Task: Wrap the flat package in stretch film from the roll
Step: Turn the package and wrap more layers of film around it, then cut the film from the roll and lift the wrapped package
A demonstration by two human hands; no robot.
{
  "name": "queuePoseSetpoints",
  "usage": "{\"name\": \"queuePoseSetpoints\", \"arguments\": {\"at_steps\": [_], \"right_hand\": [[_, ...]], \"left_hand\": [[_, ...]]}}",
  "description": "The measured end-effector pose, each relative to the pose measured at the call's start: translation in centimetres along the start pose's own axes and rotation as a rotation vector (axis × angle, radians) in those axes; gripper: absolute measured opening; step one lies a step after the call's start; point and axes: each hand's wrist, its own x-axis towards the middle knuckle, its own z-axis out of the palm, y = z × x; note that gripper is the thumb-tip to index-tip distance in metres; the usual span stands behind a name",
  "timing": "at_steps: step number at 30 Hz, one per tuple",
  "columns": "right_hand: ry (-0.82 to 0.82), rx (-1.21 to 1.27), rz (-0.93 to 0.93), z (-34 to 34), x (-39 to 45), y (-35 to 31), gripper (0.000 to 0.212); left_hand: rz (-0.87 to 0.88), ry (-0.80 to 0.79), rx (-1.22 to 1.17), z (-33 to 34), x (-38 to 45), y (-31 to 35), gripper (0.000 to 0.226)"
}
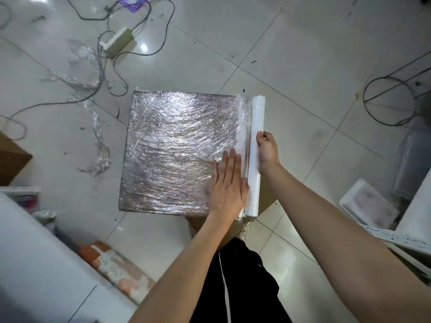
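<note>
A person wraps a flat package (172,150) in film, seen from above on a pale tiled floor (291,54).

The package lies mid-frame, already covered in wrinkled shiny film; what is inside cannot be made out. The left hand (227,183) presses flat on its near right corner, fingers straight; the right hand (267,149) grasps the white roll (256,157) lying along the package's right edge — its fingers are hidden behind the roll. The package's near edge seems to rest on something brown, mostly hidden. Around it: film scraps (98,145), grey cables (109,73), a power adapter (117,41); a cardboard box (10,159) is cut off at left — blurred clutter fills the lower corners.
</note>
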Motion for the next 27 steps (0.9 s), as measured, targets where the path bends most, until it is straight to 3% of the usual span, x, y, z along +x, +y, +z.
{"name": "queuePoseSetpoints", "arguments": {"at_steps": [6,11,13,15,18,22,25,27], "right_hand": [[0.081,-0.007,0.004,-1.0,1.2,0.4,0.016],[0.078,0.036,0.009,-0.4,0.5,0.3,0.015],[0.089,0.052,-0.005,0.5,-0.1,0.3,0.017],[0.102,-0.001,-0.05,1.1,-0.6,0.0,0.028],[0.128,-0.142,-0.096,1.1,-1.0,0.2,0.038],[0.163,-0.205,-0.131,0.8,-1.5,0.7,0.053],[0.198,-0.189,-0.145,1.1,-2.2,0.8,0.05],[0.202,-0.183,-0.157,1.3,-2.6,1.0,0.047]], "left_hand": [[-0.045,-0.126,-0.026,1.4,0.8,1.7,0.06],[-0.035,0.019,-0.061,0.4,0.0,0.6,0.059],[-0.276,0.035,-0.024,-0.1,-0.5,-0.5,0.06],[-0.59,-0.057,-0.051,-0.1,-1.0,-1.4,0.064],[-0.742,-0.162,-0.135,-0.1,-2.0,-1.3,0.068],[-0.644,-0.116,-0.142,-2.5,-1.2,-0.7,0.063],[-0.312,-0.011,-0.153,-5.3,4.3,-2.0,0.064],[-0.143,-0.038,-0.121,-7.3,9.6,-3.0,0.071]]}}
